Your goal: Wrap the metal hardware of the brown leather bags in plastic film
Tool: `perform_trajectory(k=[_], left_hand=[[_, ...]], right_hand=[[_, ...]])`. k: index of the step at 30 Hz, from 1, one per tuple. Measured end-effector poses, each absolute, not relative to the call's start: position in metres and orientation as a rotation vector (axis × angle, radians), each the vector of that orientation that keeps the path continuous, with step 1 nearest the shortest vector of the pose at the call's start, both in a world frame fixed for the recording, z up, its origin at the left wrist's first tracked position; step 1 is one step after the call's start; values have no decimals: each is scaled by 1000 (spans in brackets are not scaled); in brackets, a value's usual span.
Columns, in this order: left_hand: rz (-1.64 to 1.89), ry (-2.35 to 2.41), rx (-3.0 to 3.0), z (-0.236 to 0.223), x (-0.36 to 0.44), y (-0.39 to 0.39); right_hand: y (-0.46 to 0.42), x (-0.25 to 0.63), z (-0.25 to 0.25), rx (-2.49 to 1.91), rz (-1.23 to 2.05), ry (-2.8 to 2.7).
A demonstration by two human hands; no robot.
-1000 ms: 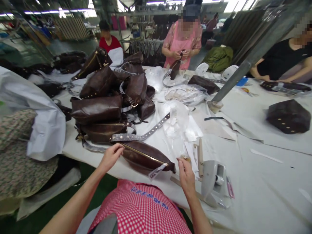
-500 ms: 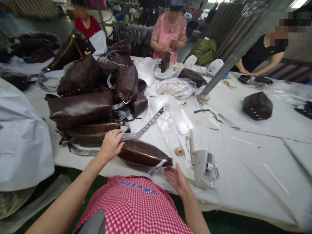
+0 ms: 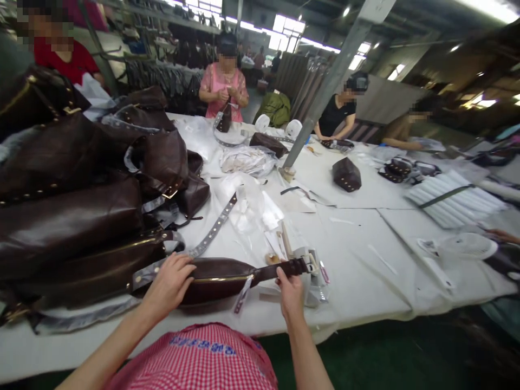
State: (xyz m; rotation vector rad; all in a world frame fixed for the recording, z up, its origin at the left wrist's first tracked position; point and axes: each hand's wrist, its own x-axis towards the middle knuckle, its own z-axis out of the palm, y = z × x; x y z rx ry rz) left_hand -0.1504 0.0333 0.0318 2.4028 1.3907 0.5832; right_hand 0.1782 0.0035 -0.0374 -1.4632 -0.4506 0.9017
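Observation:
A dark brown leather handbag (image 3: 221,271) with a gold zip lies along the near edge of the table. My left hand (image 3: 173,279) is closed over its left part, fingers bent down onto the leather and the thumb out of sight. Pinched in my right hand (image 3: 290,290) is the bag's short buckle strap (image 3: 270,272), drawn out to the right. A metal buckle (image 3: 312,264) at its end sticks out past my fingers. From the zip end hangs a plastic-wrapped pull (image 3: 242,297). A studded, plastic-covered strap (image 3: 217,230) runs up from beside my left hand.
More brown bags (image 3: 65,216) are heaped on the left. Behind the buckle stands a grey tape dispenser (image 3: 312,295), near clear plastic bags (image 3: 239,200). A metal post (image 3: 320,92) rises from the table. Several people work around it, one in a pink apron (image 3: 221,86).
The view has swung right. My right hand has gone from open beside the bag's end to pinching the buckle strap, now stretched out rightward. My left hand stays on the bag.

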Motion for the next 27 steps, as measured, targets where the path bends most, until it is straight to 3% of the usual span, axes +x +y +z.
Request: perform_trajectory(k=[13,22,27], left_hand=[[152,806,1746,80,-47,31],[174,817,1615,68,-23,36],[66,796,1052,45,-19,31]], right_hand=[[-18,172,13,-1427,877,-520],[-26,192,11,-1295,995,-371],[-35,197,17,-1399,809,-778]])
